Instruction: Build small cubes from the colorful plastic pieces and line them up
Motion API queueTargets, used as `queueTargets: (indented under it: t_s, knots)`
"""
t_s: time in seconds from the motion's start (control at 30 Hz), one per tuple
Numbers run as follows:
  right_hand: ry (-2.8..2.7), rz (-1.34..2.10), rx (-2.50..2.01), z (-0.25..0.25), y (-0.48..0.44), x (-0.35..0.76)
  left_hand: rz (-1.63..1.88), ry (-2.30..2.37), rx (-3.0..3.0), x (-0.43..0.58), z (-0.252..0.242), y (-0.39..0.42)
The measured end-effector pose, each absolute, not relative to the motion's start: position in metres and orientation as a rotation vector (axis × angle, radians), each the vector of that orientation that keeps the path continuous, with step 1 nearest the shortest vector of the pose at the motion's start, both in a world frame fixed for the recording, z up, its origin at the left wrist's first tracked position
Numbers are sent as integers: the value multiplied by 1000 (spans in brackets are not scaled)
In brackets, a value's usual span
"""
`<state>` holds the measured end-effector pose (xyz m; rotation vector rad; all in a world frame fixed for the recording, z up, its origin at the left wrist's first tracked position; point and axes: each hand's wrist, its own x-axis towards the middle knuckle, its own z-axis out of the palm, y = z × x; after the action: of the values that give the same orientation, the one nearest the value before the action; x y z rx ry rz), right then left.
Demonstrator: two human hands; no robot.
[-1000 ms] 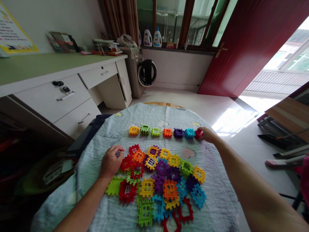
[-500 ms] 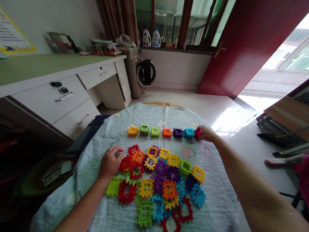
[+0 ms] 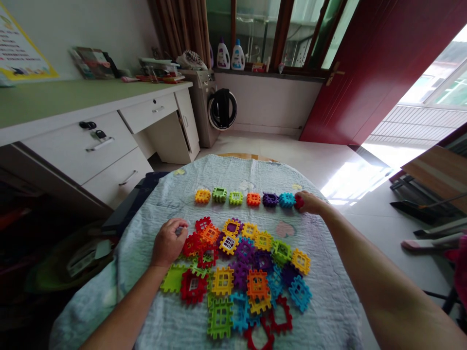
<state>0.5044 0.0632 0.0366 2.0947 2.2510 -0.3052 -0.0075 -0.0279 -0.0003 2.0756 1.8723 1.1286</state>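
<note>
At the right end of a row of small cube-like blocks, my right hand (image 3: pixel 309 202) is closed around a red block (image 3: pixel 299 201), its far side covered by my fingers. That block sits against a blue block (image 3: pixel 287 200). Leftward the row continues with a purple block (image 3: pixel 270 199), an orange one (image 3: pixel 253 199), two green ones (image 3: pixel 236 198) and a yellow one (image 3: pixel 202 196). My left hand (image 3: pixel 170 241) rests with curled fingers on the cloth, beside red interlocking panels (image 3: pixel 190 244); I see nothing held in it.
Loose notched panels (image 3: pixel 241 274) in several colours lie heaped in front of me. A pale blue cloth (image 3: pixel 146 311) covers the rounded table. Further off are a white desk (image 3: pixel 105 136) at left, a washing machine (image 3: pixel 202 112) and a red door (image 3: pixel 365 73).
The view has shifted very slightly. My right hand stays on the red block at the row's end, and my left hand keeps its place beside the panels.
</note>
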Motion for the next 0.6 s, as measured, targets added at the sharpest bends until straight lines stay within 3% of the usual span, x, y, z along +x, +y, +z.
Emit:
queueTargets:
  t_s: [0.6]
  knots:
    - [2196,-277,2194,44,47,511,1143,1852,2101,-10,-6,-27]
